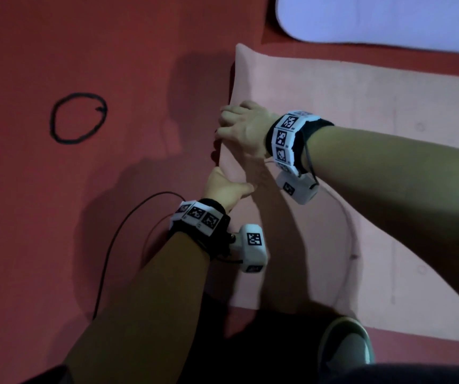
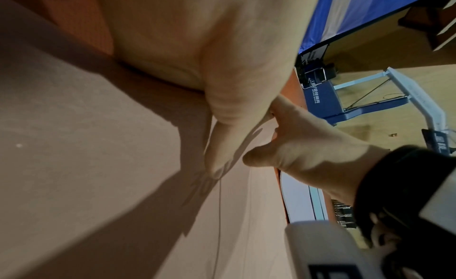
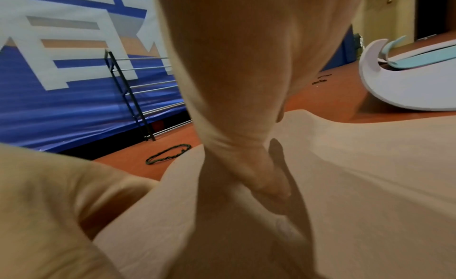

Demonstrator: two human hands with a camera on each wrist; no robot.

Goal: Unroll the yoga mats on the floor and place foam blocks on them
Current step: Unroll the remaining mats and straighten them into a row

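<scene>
two hands meet at the pink mat's (image 1: pixel 333 151) curled end: your right hand (image 1: pixel 243 128) curls over it, your left hand (image 1: pixel 224 187) pinches it at 6 o'clock. mat runs toward 3 o'clock across the red floor (image 1: pixel 56 37). only the right wrist view shows another mat's (image 3: pixel 404 92) upturned end.

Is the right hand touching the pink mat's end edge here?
Touching. In the head view the right hand has its fingers curled over the end edge of the pink mat; the right wrist view shows its thumb pressed onto the mat surface.
</scene>
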